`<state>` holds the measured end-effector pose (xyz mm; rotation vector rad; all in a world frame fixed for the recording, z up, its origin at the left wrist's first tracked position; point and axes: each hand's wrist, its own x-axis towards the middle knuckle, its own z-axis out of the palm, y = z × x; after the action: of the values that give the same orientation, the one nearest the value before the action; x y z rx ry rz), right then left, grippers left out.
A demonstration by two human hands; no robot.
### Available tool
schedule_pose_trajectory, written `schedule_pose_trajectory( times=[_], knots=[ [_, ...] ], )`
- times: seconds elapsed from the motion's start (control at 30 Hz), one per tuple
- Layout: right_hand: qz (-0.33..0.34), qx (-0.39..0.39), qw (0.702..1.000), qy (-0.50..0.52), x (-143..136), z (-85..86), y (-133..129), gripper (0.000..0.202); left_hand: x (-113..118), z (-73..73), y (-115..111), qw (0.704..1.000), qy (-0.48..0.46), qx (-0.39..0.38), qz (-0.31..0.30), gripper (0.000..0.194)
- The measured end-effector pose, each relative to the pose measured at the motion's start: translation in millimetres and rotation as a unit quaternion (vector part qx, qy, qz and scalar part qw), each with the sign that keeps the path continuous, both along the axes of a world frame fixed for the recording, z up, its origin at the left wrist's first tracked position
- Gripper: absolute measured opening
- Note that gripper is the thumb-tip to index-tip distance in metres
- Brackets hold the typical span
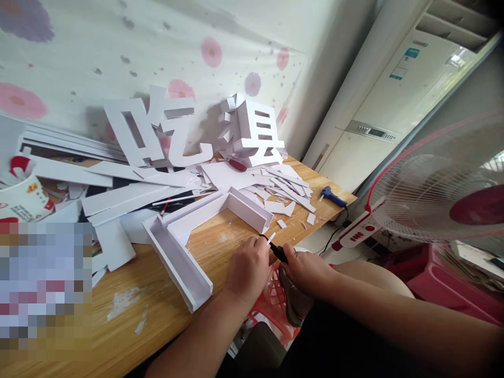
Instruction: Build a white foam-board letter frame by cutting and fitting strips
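My right hand [309, 270] is closed round a black-handled tool [279, 253]; its kind is not clear, as the fingers cover part of it. Close beside it, at the table's front edge, my left hand [250, 265] has its fingers closed. A small white strip [271, 238] sticks up at its fingertips and seems to be pinched there. Just beyond both hands lies an angular white foam-board piece [181, 262] with raised side walls, like a hollow letter stroke, resting on the wooden table [212, 231].
Two white foam-board characters [137, 134] [260, 128] stand against the wall. White offcuts [289, 194] and a red-handled tool [237, 165] lie before them. A blue glue gun [333, 197] rests near the right edge. A paper tub [25, 199] stands left, a fan [437, 178] right.
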<state>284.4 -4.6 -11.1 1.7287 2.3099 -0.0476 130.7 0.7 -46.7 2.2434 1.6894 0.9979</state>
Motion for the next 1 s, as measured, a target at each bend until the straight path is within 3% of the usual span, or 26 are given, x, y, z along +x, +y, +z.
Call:
schedule_pose_trajectory(
  times=[0.1, 0.2, 0.23, 0.3, 0.37, 0.4, 0.47, 0.57, 0.67, 0.83, 1.0],
  knots=[
    [-0.009, 0.051, 0.996, 0.068, 2.1, -8.4, -13.5, 0.014, -1.9, 1.5, -9.7, 0.999, -0.035, 0.031, 0.006, 0.013],
    [0.008, 0.115, 0.98, 0.162, 6.3, -15.1, -27.0, 0.016, -2.5, 7.9, -29.9, 0.97, -0.242, -0.008, 0.002, 0.022],
    [0.02, 0.135, 0.971, 0.196, 8.2, -16.7, -30.1, 0.017, -1.7, 12.1, -37.6, 0.937, -0.342, -0.066, -0.027, 0.031],
    [0.049, 0.168, 0.95, 0.259, 12.5, -18.5, -33.0, 0.021, 1.6, 23.2, -51.1, 0.826, -0.507, -0.219, -0.108, 0.043],
    [0.082, 0.194, 0.926, 0.314, 16.9, -18.8, -31.7, 0.024, 6.4, 36.4, -59.6, 0.72, -0.584, -0.33, -0.177, 0.047],
    [0.097, 0.204, 0.914, 0.338, 18.9, -18.5, -30.0, 0.026, 9.0, 42.8, -61.8, 0.681, -0.609, -0.356, -0.197, 0.046],
    [0.122, 0.218, 0.892, 0.377, 22.3, -17.2, -26.2, 0.029, 13.6, 53.2, -63.0, 0.63, -0.649, -0.371, -0.212, 0.04],
    [0.154, 0.219, 0.867, 0.419, 24.6, -13.2, -22.9, 0.028, 18.5, 61.0, -62.5, 0.577, -0.69, -0.385, -0.207, 0.031],
    [0.182, 0.2, 0.853, 0.447, 23.0, -4.8, -22.3, 0.02, 21.3, 63.1, -64.2, 0.556, -0.7, -0.403, -0.197, 0.026],
    [0.219, 0.164, 0.84, 0.469, 14.8, 14.8, -11.2, 0.015, 23.4, 70.6, -71.9, 0.58, -0.677, -0.399, -0.212, 0.027],
    [0.262, 0.186, 0.816, 0.481, 5.1, 18.9, 17.7, 0.012, 22.9, 82.8, -76.9, 0.553, -0.712, -0.374, -0.218, 0.027]
  ],
)
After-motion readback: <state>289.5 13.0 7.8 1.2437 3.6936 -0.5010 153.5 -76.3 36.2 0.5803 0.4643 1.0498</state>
